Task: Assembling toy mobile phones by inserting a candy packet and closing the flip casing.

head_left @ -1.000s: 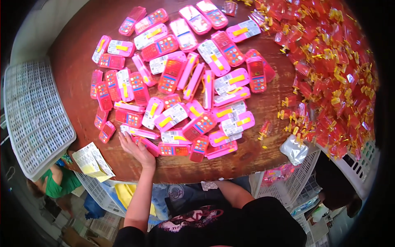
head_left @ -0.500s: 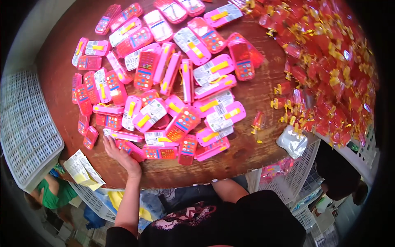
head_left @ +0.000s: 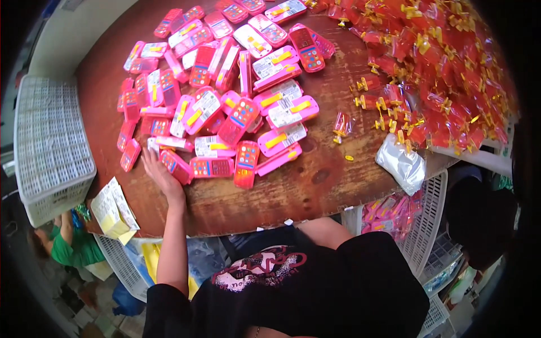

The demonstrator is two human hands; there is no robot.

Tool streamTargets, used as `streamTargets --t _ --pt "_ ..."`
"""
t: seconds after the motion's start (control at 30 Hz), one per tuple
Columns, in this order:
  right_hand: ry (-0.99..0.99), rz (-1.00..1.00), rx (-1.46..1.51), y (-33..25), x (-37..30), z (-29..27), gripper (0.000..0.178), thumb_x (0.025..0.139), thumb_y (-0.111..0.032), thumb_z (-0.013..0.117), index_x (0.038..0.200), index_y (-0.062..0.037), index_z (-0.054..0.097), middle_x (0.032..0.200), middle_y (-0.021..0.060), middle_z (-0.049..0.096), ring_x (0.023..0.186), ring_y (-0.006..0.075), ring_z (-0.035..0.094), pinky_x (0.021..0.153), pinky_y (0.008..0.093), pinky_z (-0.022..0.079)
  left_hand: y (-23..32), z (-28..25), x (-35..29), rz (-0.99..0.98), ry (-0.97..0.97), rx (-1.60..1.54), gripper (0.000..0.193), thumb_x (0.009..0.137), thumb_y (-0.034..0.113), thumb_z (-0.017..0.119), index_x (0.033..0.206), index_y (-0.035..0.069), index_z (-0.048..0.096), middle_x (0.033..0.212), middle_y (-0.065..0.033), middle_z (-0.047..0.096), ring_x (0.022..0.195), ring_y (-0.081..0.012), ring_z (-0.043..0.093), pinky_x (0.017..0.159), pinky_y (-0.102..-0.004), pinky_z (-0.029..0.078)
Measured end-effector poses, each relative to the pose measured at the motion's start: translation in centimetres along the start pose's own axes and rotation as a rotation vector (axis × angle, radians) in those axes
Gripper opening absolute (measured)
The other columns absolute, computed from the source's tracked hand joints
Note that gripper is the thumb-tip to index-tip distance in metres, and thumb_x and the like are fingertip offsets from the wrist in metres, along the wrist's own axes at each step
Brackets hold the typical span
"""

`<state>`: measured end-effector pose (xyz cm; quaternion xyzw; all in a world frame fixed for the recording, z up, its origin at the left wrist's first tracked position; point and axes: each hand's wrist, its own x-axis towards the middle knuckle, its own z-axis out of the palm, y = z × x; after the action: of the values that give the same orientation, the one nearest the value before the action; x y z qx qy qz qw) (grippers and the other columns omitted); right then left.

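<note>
Along the near-left margin of the scattered pink toy phones [head_left: 246,164], left hand [head_left: 164,179] extended, fingers apart, beside one phone [head_left: 177,143] lying on its side (fingertip contact: cannot tell). Phones occupy the middle and left of the brown surface [head_left: 225,205], some overlapping, keypads or yellow-strapped backs up. Right hand: hidden beyond the surface's near edge; its state cannot be told. Red-and-yellow packets [head_left: 439,90] heaped at right; silver packet [head_left: 401,164] at the near edge; papers [head_left: 115,208] left of the left hand.
</note>
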<state>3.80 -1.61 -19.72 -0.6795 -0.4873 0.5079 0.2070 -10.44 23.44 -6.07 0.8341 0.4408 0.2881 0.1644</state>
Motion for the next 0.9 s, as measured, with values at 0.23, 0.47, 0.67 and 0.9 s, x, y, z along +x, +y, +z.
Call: streamTargets --t 0.23,0.47,0.67,0.9 --pt "0.109 -0.097 -0.115 -1.7 -3.6 -0.7 0.034 0.091 -0.020 0.046 0.119 -0.0048 0.061 0.128 0.0191 0.057 0.117 0.0342 0.055 0.099 0.0440 0.043 -1.7 1.0 -0.1 -0.081 0.188 -0.011 0.056 0.104 0.040 0.027 0.142 0.002 0.041 0.154 -0.0179 0.026 0.144 -0.0367 0.015 0.117 -0.0469 0.012" --pt "0.191 -0.152 -0.226 -3.0 -8.2 0.7 0.035 0.091 -0.026 0.052 0.118 -0.0062 0.062 0.117 0.0199 0.063 0.110 0.0350 0.059 0.096 0.0457 0.045 0.6 1.3 -0.3 0.192 0.474 0.081 0.048 0.099 0.033 0.043 0.130 -0.004 0.050 0.141 -0.0211 0.042 0.132 -0.0397 0.033 0.109 -0.0503 0.025" --pt "0.139 -0.268 -0.035 -5.2 -18.7 -3.9 0.039 0.094 -0.030 0.056 0.124 -0.0056 0.059 0.120 0.0190 0.063 0.111 0.0348 0.060 0.097 0.0411 0.046 15.9 1.9 -4.7 0.511 0.058 -0.190 0.041 0.083 0.019 0.067 0.119 0.001 0.058 0.116 -0.0156 0.058 0.111 -0.0331 0.050 0.097 -0.0444 0.037" --pt "0.359 -0.264 0.017 -5.8 -23.6 -11.7 0.036 0.091 -0.023 0.061 0.122 -0.0039 0.060 0.112 0.0177 0.066 0.101 0.0301 0.065 0.089 0.0372 0.050 20.7 6.4 -3.5 0.682 -0.152 0.082 0.030 0.072 0.018 0.074 0.093 0.004 0.058 0.105 -0.0099 0.054 0.104 -0.0305 0.051 0.090 -0.0435 0.040"
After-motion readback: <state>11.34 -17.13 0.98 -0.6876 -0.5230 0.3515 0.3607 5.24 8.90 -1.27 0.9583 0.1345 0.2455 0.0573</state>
